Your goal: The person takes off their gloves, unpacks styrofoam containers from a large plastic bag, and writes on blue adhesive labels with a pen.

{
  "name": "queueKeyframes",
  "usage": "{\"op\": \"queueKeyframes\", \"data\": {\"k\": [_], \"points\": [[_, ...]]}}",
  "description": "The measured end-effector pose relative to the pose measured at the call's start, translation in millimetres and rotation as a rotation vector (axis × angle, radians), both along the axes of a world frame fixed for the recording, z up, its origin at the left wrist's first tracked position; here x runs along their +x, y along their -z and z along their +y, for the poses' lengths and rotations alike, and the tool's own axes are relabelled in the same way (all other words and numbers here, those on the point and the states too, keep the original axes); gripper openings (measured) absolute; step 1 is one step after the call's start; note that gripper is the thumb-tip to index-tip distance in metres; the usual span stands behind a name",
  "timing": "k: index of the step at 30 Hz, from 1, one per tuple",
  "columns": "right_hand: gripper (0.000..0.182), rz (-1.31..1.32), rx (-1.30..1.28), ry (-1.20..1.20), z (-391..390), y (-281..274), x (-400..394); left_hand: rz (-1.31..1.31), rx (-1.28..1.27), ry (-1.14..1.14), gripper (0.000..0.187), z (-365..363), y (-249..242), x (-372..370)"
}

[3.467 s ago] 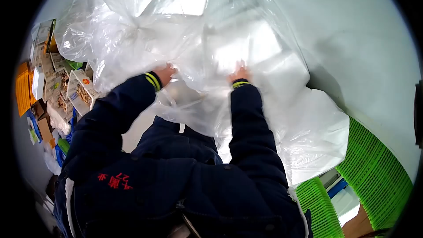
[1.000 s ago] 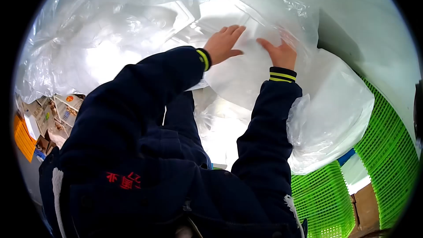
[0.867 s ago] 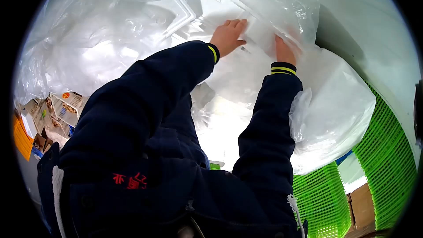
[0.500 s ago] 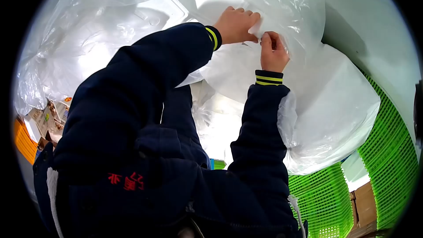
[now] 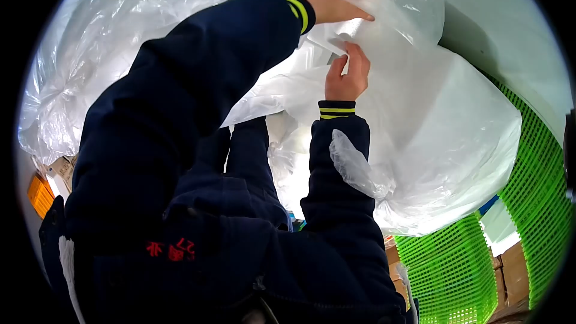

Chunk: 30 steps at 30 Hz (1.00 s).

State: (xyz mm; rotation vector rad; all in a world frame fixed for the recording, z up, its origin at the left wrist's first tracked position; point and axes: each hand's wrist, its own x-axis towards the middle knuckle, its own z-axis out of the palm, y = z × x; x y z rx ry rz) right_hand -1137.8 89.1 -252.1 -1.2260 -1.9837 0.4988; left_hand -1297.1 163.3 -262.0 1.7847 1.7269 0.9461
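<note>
A large clear plastic bag point(image 5: 444, 138) bulges in front of me, with more crinkled film across the top. My left hand point(image 5: 336, 7) reaches in under that film near the top. Its thumb is stretched out and apart from the fingers, which show only faintly through the plastic. Just below it, my right hand point(image 5: 349, 75) is closed, pinching an edge of the bag between thumb and fingers. A knotted plastic tuft point(image 5: 360, 168) lies against my right sleeve. White flat-edged pieces point(image 5: 300, 57) show behind the film between my arms.
Green plastic baskets point(image 5: 450, 270) stand at the lower right, beside brown cardboard boxes point(image 5: 513, 273). Another filled clear bag point(image 5: 57, 114) is on the left. Below it sit an orange item point(image 5: 41, 195) and printed packages point(image 5: 62, 171).
My left hand has moved up and slipped beneath the film, its thumb opening away from the fingers. My right hand has shifted left, still pinching plastic, and the knotted tuft has swung left.
</note>
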Motion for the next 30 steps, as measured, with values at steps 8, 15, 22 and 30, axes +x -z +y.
{"op": "queueKeyframes", "data": {"k": [8, 15, 22, 30], "points": [[0.024, -0.506, -0.579, -0.012, -54, 56, 25, -0.072, 0.218, -0.07, 0.029, 22, 21, -39], [0.06, 0.034, -0.798, 0.159, -10, 73, -78, -0.176, 0.001, -0.107, 0.02, -69, 13, -79], [0.06, -0.221, -1.502, -0.13, -168, 77, -23, 0.404, 0.041, 0.229, 0.044, -78, 53, -130], [0.035, 0.081, -0.744, 0.21, -97, 83, -51, 0.974, -0.725, 0.681, 0.035, -138, 28, -94]]}}
